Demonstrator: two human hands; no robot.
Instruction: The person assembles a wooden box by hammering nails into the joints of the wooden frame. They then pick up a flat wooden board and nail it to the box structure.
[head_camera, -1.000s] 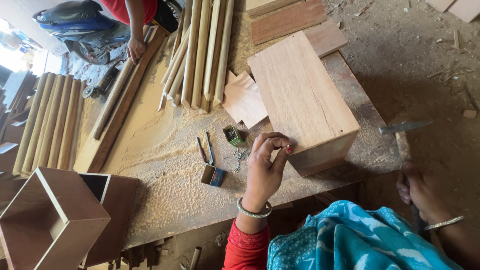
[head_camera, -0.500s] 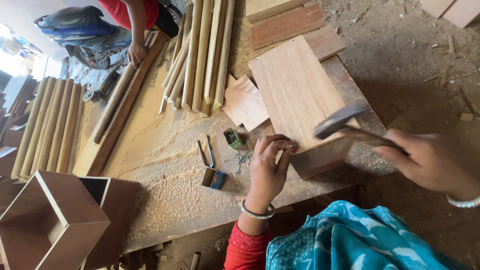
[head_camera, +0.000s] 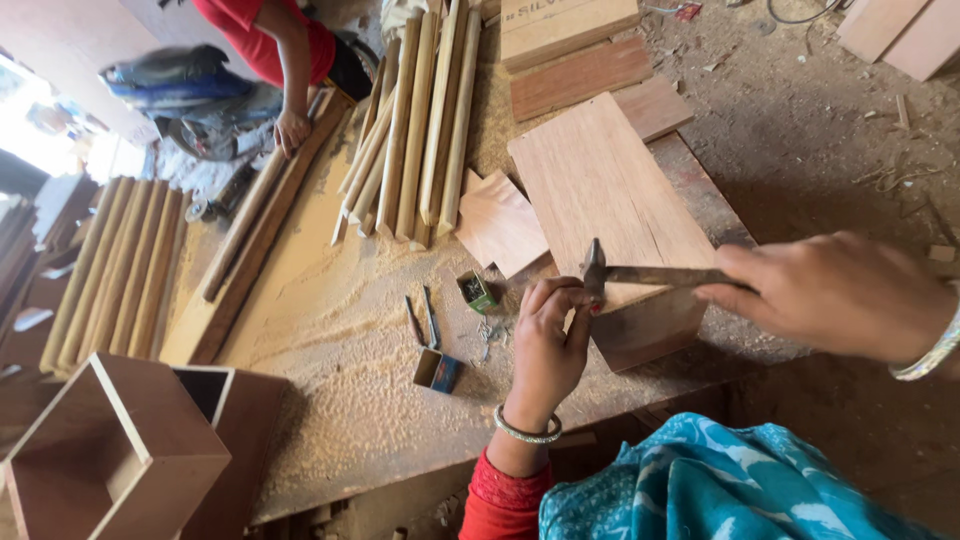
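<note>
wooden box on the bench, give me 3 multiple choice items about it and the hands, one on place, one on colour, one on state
1. Where is the head of the hammer?
A. at the near corner of the wooden box, by the left hand's fingertips
B. on the bundle of wooden sticks
C. on the floor

2. What colour is the sleeve at the left wrist?
A. white
B. red
C. black

3. What is the right hand doing?
A. lying flat on the bench
B. holding pliers
C. gripping the hammer's handle

Answers
1. A: the hammer head sits at the box's near corner, right beside the left hand pinched there.
2. B: a red cuff shows below the bangle.
3. C: its fingers are closed round the handle's end.
</note>
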